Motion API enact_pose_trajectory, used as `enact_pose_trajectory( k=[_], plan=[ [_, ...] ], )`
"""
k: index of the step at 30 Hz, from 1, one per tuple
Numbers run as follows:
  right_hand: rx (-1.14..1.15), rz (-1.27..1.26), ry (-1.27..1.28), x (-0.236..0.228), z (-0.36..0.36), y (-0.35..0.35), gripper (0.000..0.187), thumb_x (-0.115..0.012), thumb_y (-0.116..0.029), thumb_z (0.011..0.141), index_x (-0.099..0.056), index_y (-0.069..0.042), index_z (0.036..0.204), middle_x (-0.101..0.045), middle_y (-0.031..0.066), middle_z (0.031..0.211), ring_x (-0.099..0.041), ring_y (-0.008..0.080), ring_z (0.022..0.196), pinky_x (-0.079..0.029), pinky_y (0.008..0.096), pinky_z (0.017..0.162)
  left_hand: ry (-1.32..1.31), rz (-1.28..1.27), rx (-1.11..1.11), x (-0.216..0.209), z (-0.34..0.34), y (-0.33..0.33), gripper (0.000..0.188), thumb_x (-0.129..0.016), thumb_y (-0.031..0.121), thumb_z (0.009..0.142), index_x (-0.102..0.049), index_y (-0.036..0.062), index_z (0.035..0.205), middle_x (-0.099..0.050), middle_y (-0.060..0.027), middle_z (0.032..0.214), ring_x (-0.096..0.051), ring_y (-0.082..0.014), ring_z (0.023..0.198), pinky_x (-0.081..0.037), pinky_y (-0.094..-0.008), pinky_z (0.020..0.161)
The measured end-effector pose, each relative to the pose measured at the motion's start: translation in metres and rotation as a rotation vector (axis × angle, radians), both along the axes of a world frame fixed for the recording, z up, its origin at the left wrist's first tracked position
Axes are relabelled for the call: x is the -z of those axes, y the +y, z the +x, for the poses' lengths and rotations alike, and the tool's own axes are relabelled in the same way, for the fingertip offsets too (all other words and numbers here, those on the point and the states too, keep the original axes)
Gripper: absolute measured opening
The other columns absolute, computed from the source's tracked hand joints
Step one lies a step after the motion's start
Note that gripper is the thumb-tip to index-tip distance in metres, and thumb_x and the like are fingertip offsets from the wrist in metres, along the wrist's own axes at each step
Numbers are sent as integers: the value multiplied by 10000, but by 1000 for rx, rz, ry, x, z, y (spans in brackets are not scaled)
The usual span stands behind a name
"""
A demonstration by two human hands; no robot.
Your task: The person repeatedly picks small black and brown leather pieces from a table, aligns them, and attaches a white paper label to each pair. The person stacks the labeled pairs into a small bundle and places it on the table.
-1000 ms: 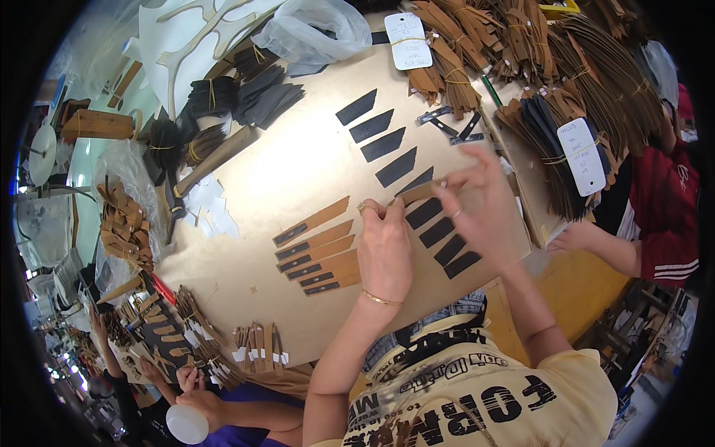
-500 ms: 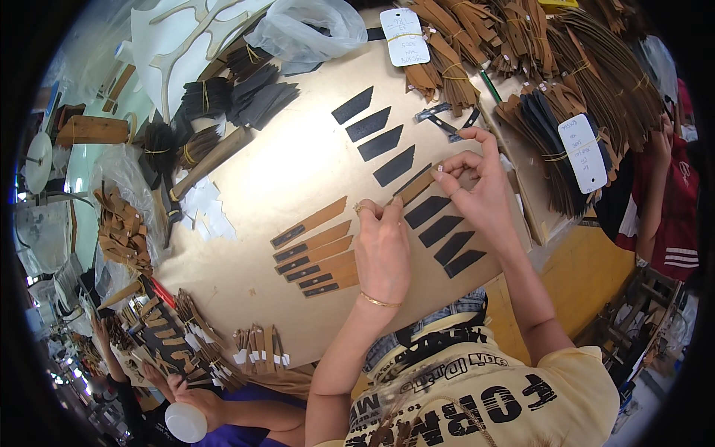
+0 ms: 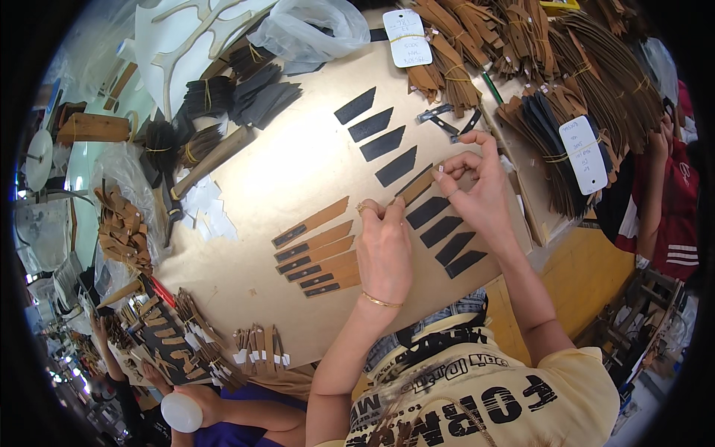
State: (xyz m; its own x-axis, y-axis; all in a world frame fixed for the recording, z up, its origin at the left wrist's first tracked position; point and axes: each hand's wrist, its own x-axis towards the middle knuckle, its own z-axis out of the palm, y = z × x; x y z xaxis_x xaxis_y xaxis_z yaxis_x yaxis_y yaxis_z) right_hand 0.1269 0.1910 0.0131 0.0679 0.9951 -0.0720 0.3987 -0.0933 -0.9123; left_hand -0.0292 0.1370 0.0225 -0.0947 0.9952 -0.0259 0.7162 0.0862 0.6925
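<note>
My left hand (image 3: 385,249) pinches the lower left end of a tan leather strip (image 3: 418,186). At the strip's upper right end, my right hand (image 3: 480,182) grips it between thumb and fingers. A dark piece lies along the strip's far edge. Dark slanted leather pieces (image 3: 382,143) lie in a row beyond the strip, with several more (image 3: 441,231) under and beside my right hand. To the left of my left hand, several tan strips (image 3: 313,221) with dark end patches overlap in a fan.
Banded bundles of brown strips (image 3: 603,74) with white tags (image 3: 583,154) crowd the far right. A hammer (image 3: 208,165), black bundles (image 3: 205,97) and a plastic bag (image 3: 309,33) stand at the far left. A co-worker's hand (image 3: 207,406) holds a white round object (image 3: 181,412) at lower left.
My hands and the strip stay almost in place. At lower left, the co-worker's white round object has shifted slightly left and up.
</note>
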Motion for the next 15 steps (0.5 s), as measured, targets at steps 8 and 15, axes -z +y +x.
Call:
enact_pose_trajectory(
  k=[8,15],
  plan=[
    [-183,447,-589,3,-4,-15,331,-681,2,769,-704,-56,1094,-592,139,1177,-568,302,1025,-465,381,864,-1,26,5,-1,-1,1,256,-656,-62,805,-722,0,1044,-534,-161,876,-597,-338,738,-492,-431,669],
    [-395,508,-883,-10,-16,-30,412,-641,-28,783,-658,-40,1194,-566,131,1225,-550,303,1098,-450,404,950,-139,25,85,3,-24,15,205,-658,-39,821,-731,0,1009,-631,-177,776,-631,-313,713,-505,-397,682]
  ],
)
